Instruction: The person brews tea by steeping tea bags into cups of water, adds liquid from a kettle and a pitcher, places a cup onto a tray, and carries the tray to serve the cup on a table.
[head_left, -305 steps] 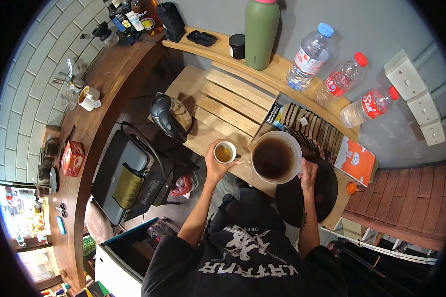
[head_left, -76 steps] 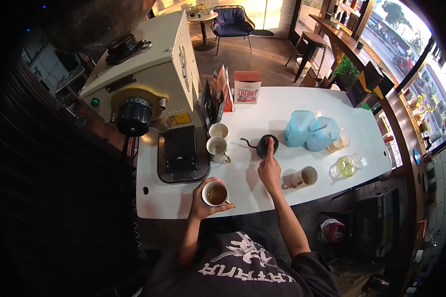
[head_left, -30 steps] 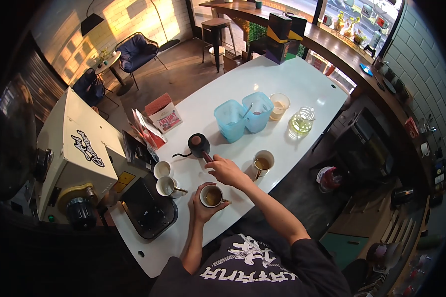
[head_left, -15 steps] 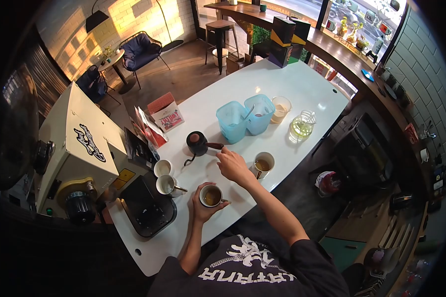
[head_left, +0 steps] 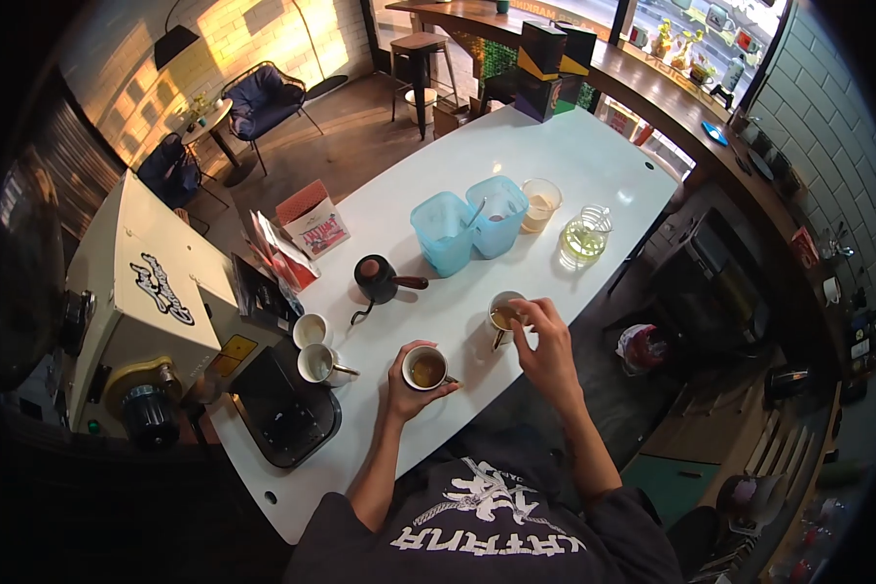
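My left hand (head_left: pixel 405 387) is wrapped round a cup (head_left: pixel 425 381) of brownish liquid, held near the table's front edge. To its right stands a second cup (head_left: pixel 497 331), also with brownish liquid. Over the right side of that cup's rim, the thumb and fingers of my right hand (head_left: pixel 549 352) are bent together and seem to grip it; the fingertips are partly hidden. A black gooseneck kettle (head_left: pixel 375 282) with a wooden handle stands behind the cups. Left of my left hand are two pale cups, a nearer one (head_left: pixel 319 367) and a farther one (head_left: pixel 310 331).
Two blue plastic containers (head_left: pixel 442 234), a beaker of beige contents (head_left: pixel 539 206) and a glass jug of greenish liquid (head_left: pixel 583 238) stand farther back on the white table (head_left: pixel 594 161). A cream machine (head_left: pixel 141 268) and black tray (head_left: pixel 287 414) border the left; black boxes (head_left: pixel 545 73) stand at the far end.
My right hand has moved from beside the kettle's handle to the rim of the right cup. My left hand has shifted its cup slightly forward and right. The view has turned a little.
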`<control>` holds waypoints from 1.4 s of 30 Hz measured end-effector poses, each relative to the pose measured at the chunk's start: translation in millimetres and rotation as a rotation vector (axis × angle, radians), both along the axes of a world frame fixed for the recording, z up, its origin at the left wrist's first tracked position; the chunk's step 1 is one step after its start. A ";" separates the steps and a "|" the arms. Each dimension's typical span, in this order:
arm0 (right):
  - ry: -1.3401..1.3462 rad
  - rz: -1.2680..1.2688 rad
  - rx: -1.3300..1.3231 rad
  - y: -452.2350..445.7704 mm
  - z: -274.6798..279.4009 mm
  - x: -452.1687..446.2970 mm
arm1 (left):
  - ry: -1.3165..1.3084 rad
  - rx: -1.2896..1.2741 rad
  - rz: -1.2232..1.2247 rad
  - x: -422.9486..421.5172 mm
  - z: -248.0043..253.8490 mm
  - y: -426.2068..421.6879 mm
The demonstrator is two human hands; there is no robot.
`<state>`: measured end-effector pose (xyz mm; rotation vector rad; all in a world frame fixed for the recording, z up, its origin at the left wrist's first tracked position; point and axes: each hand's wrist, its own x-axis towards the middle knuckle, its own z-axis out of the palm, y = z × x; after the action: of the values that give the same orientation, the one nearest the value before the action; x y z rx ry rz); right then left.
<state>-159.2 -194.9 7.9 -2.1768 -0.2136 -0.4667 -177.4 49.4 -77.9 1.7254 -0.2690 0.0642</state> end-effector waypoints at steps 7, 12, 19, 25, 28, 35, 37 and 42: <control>0.163 -0.208 -0.036 -22.7 -49.6 -17.7 | 0.069 -0.013 -0.081 14.1 -1.5 -11.3; 0.316 -0.153 0.067 -18.4 -68.4 -20.6 | 0.089 -0.043 -0.121 20.6 -1.2 -13.5; 0.309 -0.102 0.027 -14.0 -93.9 -16.2 | 0.072 -0.021 -0.129 25.0 -5.1 -11.8; 0.235 -0.119 0.017 -4.2 -97.8 -14.2 | 0.062 0.007 -0.134 26.2 -10.3 -10.4; 0.250 -0.139 0.068 2.7 -102.6 -15.1 | 0.063 -0.065 -0.125 26.2 -14.2 -11.7; 0.231 -0.168 0.123 9.7 -95.3 -12.7 | 0.001 -0.045 -0.077 23.9 -14.3 -12.6; 0.310 -0.290 0.213 14.8 -86.8 -15.6 | -0.006 -0.005 -0.069 24.0 -14.1 -9.6; 0.298 -0.241 0.188 17.5 -84.7 -21.7 | 0.052 0.090 -0.122 19.4 -10.4 2.0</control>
<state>-180.9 -177.4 -76.8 -2.0631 0.2491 -0.2764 -158.0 51.4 -88.3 1.7935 -0.3424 -0.0833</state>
